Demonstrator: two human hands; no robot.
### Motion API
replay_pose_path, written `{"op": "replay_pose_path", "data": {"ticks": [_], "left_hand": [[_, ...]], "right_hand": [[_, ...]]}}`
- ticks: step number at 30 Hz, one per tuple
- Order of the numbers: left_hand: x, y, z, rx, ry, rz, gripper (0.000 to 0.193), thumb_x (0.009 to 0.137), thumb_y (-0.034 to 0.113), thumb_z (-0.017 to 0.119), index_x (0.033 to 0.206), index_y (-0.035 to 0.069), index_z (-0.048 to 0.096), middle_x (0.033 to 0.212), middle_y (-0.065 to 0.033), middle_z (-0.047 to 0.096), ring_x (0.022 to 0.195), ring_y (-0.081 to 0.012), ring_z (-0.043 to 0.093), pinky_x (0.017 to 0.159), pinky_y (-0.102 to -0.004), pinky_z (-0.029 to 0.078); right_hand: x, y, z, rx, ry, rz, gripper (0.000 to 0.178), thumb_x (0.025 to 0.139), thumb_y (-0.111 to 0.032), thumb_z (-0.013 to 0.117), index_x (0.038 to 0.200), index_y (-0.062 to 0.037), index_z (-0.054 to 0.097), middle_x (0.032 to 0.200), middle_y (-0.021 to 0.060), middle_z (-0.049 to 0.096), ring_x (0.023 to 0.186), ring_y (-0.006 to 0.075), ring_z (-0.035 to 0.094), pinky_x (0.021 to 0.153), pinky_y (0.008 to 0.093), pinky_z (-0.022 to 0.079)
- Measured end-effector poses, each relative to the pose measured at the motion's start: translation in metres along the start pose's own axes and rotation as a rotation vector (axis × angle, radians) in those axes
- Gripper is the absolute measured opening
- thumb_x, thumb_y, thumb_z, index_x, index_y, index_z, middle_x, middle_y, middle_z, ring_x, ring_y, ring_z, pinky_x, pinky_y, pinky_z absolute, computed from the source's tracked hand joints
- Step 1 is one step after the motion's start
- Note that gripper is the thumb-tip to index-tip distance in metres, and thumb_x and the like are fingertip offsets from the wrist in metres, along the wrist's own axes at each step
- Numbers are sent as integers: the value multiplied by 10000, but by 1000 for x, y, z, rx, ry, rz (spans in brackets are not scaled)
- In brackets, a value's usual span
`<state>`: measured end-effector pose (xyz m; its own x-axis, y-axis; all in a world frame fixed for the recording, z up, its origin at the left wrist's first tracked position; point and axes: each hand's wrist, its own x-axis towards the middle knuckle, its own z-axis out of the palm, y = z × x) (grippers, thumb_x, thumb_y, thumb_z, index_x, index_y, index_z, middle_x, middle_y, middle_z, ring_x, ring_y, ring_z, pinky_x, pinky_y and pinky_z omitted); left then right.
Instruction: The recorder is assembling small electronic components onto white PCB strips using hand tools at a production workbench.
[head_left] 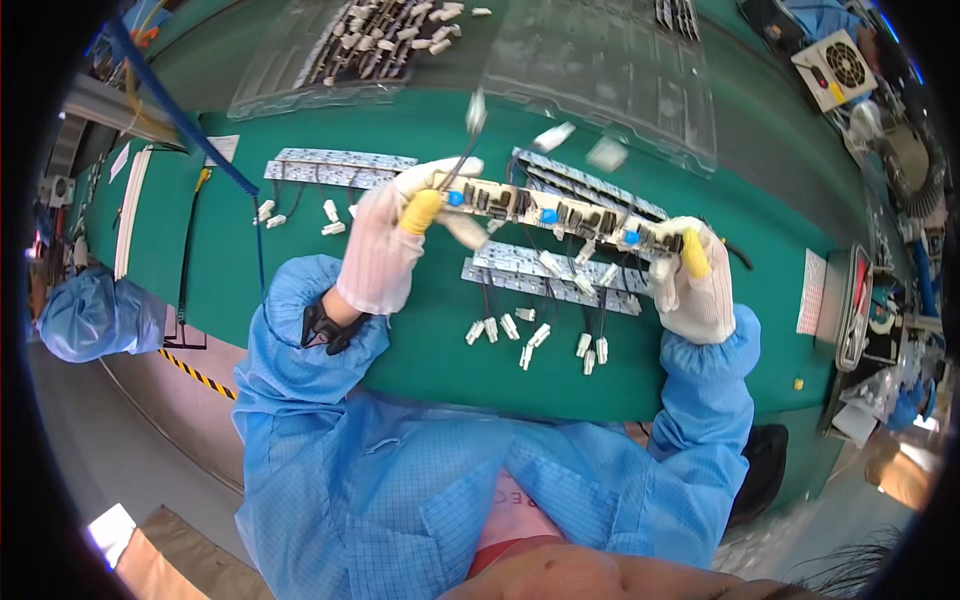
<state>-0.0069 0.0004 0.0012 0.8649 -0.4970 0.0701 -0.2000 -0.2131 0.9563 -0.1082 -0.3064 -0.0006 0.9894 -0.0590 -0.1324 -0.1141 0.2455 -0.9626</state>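
A long, narrow circuit board [575, 216] with blue and dark components is held up level above the green mat, one end in each hand. My left hand [382, 245], in a white glove with a yellow finger cot, grips its left end. My right hand [697, 285], gloved alike, pinches the right end. Dark wires with blurred white connectors [476, 112] swing off the board. Beneath and nearer me lie pale strip boards [550, 268], their wired white plugs [510, 326] spread toward me. More strip boards [340, 160] rest at the left, and others [590, 185] behind the held one.
At the back stand clear plastic trays [600, 70], the left one holding boards with white plugs [375, 40]. A blue cord [180, 118] hangs at the left, near another person's blue sleeve [100, 322]. A fan unit [838, 68] and printed sheet [812, 290] are at the right.
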Motion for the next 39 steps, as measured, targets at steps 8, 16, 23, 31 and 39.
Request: {"op": "replay_pose_path", "data": {"ticks": [8, 16, 23, 31, 39], "left_hand": [[10, 2, -39, 4, 195, 161, 226, 949, 151, 483, 1126, 38, 567, 1054, -60, 585, 937, -128, 560, 820, -267, 463], [32, -82, -168, 644, 440, -101, 167, 856, 63, 531, 982, 55, 640, 916, -97, 641, 799, -203, 612, 742, -307, 476], [38, -49, -122, 1171, 665, 371, 315, 766, 115, 693, 1072, 149, 627, 1040, -75, 625, 1037, -275, 550, 923, -392, 384], [10, 33, -4, 560, 45, 467, 468, 897, 426, 551, 1174, 51, 573, 1274, -153, 524, 1241, -323, 439, 1056, -412, 309], [7, 3, 7, -561, -238, 159, 876, 865, 610, 489, 1427, -8, 223, 1228, -194, 550, 1212, -277, 469, 1075, -442, 283]], "right_hand": [[3, -3, 20, -102, -94, -176, 563, 836, -334, 680, 1250, -26, 454, 930, 78, 594, 666, 95, 546, 638, 232, 441], [28, 24, -23, -1608, 103, -394, 426, 823, -74, 622, 1231, -73, 502, 1256, 129, 515, 1251, 326, 433, 1001, 435, 379], [32, 14, -19, -1313, 125, -381, 361, 776, -45, 665, 1118, -75, 552, 1190, 96, 551, 1130, 290, 507, 976, 383, 399], [14, 0, 2, -174, 309, -547, 295, 830, -18, 647, 1114, -8, 565, 1072, 111, 621, 949, 192, 600, 748, 277, 492], [1, -6, 7, 85, 215, -445, 465, 793, -207, 743, 1149, 0, 526, 970, 114, 601, 791, 141, 591, 686, 234, 473]]}}
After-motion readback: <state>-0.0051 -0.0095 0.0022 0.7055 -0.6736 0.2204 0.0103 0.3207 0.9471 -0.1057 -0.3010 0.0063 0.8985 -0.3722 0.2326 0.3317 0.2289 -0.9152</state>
